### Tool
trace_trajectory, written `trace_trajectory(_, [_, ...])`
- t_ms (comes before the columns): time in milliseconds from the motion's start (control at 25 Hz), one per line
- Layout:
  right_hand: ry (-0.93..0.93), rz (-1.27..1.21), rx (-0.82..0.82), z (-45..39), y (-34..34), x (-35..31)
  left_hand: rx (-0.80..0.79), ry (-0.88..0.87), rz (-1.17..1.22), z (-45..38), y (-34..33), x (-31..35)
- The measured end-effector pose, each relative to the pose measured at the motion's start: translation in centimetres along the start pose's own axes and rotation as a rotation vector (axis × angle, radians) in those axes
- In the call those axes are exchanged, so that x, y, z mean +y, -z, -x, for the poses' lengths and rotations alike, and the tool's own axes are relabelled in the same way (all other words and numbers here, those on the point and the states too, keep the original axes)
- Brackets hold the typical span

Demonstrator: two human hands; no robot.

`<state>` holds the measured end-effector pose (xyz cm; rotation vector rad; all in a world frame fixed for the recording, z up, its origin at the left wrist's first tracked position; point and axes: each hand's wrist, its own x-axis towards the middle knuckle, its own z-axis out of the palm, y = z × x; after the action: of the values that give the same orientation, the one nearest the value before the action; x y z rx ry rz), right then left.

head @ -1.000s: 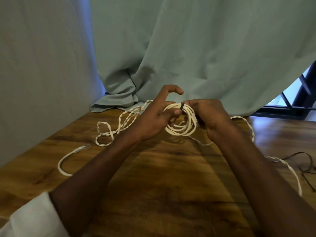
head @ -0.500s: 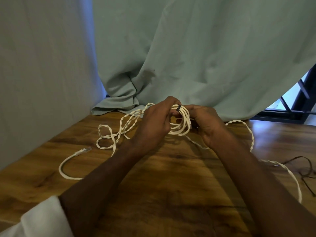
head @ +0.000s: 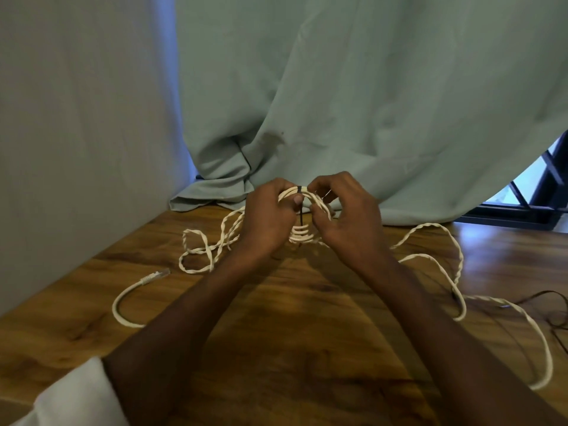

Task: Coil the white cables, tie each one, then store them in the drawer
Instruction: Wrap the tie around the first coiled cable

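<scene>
A coiled white cable (head: 299, 238) stands upright between my two hands above the wooden table (head: 276, 348). A thin black tie (head: 300, 207) wraps the top of the coil and hangs down through its middle. My left hand (head: 266, 224) grips the coil's left side, thumb near the tie. My right hand (head: 347, 219) pinches the coil's right side at the top. A loose twisted white cable (head: 209, 250) lies on the table to the left. Another twisted white cable (head: 455, 272) loops to the right. No drawer is in view.
A white network cable end with a clear plug (head: 153, 276) lies at the left. A thin dark wire (head: 553, 302) sits at the right edge. A pale green curtain (head: 338, 103) hangs behind, its hem on the table. A grey wall stands at the left.
Both hands have turned the coil from lying flat to standing upright and lifted it. The black tie now hangs down through the coil's middle.
</scene>
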<state>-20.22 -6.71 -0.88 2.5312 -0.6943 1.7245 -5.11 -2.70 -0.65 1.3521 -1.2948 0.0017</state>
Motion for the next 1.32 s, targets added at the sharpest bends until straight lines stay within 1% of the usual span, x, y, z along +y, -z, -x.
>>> trace_trajectory(160, [0.02,0.042,-0.017,-0.1,0.4,0.6,-0.191,0.385,0.612,-0.5,1.1,0.5])
trace_trajectory(240, [0.057,0.066,-0.05,0.0,0.2,0.6,-0.249,0.503,0.766,-0.8,1.5,0.3])
trace_trajectory(400, [0.126,0.146,-0.138,0.3,0.1,0.7,-0.322,0.724,0.974,-1.0,2.0,0.1])
trace_trajectory(480, [0.168,0.171,-0.189,0.3,0.2,0.8,-0.336,0.817,1.03,-0.8,2.4,0.5])
trace_trajectory(600, [0.206,0.218,-0.219,0.5,-0.1,1.1,-0.356,0.879,1.037,-0.3,2.6,0.7])
trace_trajectory(680, [0.185,0.206,-0.179,0.7,-0.4,1.0,-0.364,0.876,1.047,-0.5,2.5,0.5])
trace_trajectory(760, [0.117,0.094,-0.091,0.9,-0.5,0.7,-0.363,0.805,0.965,-0.8,2.1,0.2])
trace_trajectory(880, [-0.094,-0.173,0.063,0.8,-0.8,0.1,-0.329,0.63,0.8,-0.4,1.1,-0.2])
trace_trajectory(960, [-0.281,-0.285,0.135,0.6,-0.9,-0.2,-0.284,0.428,0.604,0.1,0.7,-0.4])
trace_trajectory(1040, [-0.427,-0.356,0.174,0.4,-0.7,0.1,-0.296,0.175,0.388,0.4,0.3,-0.5])
trace_trajectory(1080, [-0.482,-0.389,0.188,0.2,-0.6,0.2,-0.308,0.081,0.308,0.5,0.2,-0.5])
trace_trajectory(1200, [-0.624,-0.488,0.222,-0.1,-0.5,0.6,-0.313,-0.074,0.149,0.9,-0.2,-0.4])
trace_trajectory(1320, [-0.722,-0.559,0.207,-0.1,-0.9,0.5,-0.201,-0.326,-0.124,1.0,-0.2,-0.8])
